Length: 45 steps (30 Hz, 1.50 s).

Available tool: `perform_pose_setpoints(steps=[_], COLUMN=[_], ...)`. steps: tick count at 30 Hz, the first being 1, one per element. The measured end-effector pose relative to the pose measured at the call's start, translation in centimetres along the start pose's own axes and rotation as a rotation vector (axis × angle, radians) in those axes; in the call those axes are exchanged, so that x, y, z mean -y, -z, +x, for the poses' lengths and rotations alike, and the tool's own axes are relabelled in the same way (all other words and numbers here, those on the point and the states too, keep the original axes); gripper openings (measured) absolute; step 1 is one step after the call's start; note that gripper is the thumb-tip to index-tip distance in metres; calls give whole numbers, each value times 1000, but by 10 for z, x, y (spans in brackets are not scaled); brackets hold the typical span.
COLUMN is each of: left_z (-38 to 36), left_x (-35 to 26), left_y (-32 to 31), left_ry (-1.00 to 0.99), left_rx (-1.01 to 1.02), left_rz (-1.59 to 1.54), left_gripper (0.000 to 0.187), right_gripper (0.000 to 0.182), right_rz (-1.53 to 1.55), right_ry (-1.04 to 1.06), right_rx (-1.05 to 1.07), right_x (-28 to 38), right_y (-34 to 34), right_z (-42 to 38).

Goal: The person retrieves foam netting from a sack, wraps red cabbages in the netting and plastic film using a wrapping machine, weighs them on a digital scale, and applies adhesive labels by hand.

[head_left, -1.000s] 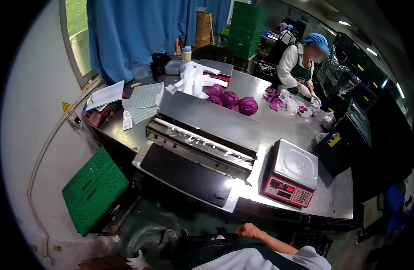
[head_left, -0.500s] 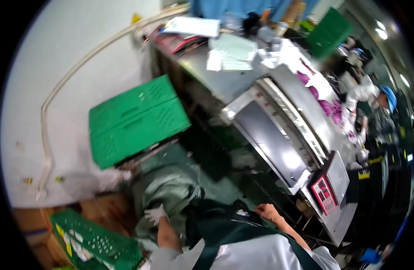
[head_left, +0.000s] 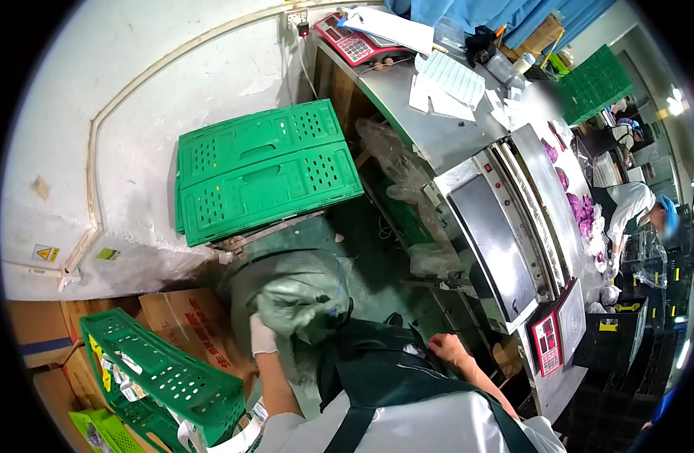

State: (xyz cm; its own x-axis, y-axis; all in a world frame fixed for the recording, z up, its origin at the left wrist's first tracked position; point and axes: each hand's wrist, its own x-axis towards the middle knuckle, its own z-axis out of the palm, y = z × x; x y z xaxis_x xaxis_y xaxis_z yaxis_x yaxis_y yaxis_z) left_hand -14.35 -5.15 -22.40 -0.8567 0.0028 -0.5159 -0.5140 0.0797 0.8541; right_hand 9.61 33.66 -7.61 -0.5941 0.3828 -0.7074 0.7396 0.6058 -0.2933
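My left hand [head_left: 263, 334], in a white glove, is at the near left edge of a large grey-green plastic bag [head_left: 298, 291]. Its fingers are closed on the bag's gathered plastic and partly hidden by it. The bulky bag sits on the floor in front of me, its top crumpled. My right hand [head_left: 446, 349] is bare and held beside my dark apron [head_left: 392, 362], its fingers curled in a loose fist. No object shows in it.
Folded green crates [head_left: 267, 170] are stacked by the wall. Another green crate [head_left: 166, 370] stands by cardboard boxes [head_left: 192, 325] at left. On the right, a steel table [head_left: 392, 94] bears a sealing machine [head_left: 498, 234] and a red scale [head_left: 547, 343]. A co-worker [head_left: 633, 211] bends beyond purple produce [head_left: 577, 208].
My left hand has gone from spread fingers over the bag to gripping its edge. The view has shifted and sharpened. My right hand stays curled beside the apron.
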Motion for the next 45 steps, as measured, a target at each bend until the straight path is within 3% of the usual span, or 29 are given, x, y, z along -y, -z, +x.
perform_pose_setpoints(steps=[2, 4, 6, 8, 10, 12, 14, 16, 18, 19, 22, 24, 30, 31, 32, 34, 38, 41, 42, 44, 45], left_z=[-2, -15, -19, -42, -28, -17, -17, 26, 109, 148, 177, 233, 195, 177, 170, 150, 142, 70, 65, 46, 39], left_x=[-24, -85, -99, -145, -156, -171, -213, -216, -187, -176, -144, -54, 5, -9, -4, -19, -21, -88, -88, -98, -96], left_y=[33, 63, 97, 102, 148, 182, 195, 236, 299, 325, 273, 291, 206, 184, 177, 156, 145, 75, 71, 57, 49], left_ry=[-116, -168, -164, -366, -293, -628, -554, -778, -604, -469, -290, -115, 49, 64, -101, -51, 38, -114, -120, -147, -226], left_rx=[-165, -66, -204, -587, -478, -742, -903, -805, -392, -315, -353, -399, -702, -740, -657, -756, -709, -778, -846, -966, -936], left_rz=[-220, -272, -606, 89, -614, 289, 617, 618, -285, -700, -493, -646, -459, -474, -413, -282, -336, -84, -15, 420, 446], left_gripper=[17, 16, 23, 23, 22, 24, 26, 23, 25, 26, 28, 28, 20, 15, 17, 20, 32, 53, 53, 53, 54], right_gripper=[24, 23, 23, 23, 22, 22, 22, 21, 21, 21, 21, 21, 21, 21, 21, 21, 21, 21, 21, 22, 22], right_rz=[-38, -37, -91, -135, -76, -70, -115, -149, -112, -99, -60, -57, -2, -28, -25, 6, -23, -18, -24, -24, -12], right_ry=[38, 74, 113, 122, 135, 137, 193, 197, 162, 142, 133, 90, 0, -24, -18, -30, -9, 20, 29, 22, 36], right_rx=[19, 39, 58, 78, 60, 71, 65, 82, 72, 54, 1, 6, 20, 32, 29, 28, 53, 30, 21, 38, 41], right_x=[7, 16, 20, 25, 18, 17, 8, 1, 2, 2, -16, -25, -58, -62, -63, -63, -63, -66, -68, -68, -69], right_y=[1, 2, 1, 2, -4, -1, -5, -7, -2, 0, -3, -4, -15, -17, -18, -15, -9, -2, 0, 6, 9], right_z=[8, 15, 23, 30, 38, 44, 50, 56, 57, 56, 61, 55, 42, 43, 42, 41, 51, 59, 63, 68, 70])
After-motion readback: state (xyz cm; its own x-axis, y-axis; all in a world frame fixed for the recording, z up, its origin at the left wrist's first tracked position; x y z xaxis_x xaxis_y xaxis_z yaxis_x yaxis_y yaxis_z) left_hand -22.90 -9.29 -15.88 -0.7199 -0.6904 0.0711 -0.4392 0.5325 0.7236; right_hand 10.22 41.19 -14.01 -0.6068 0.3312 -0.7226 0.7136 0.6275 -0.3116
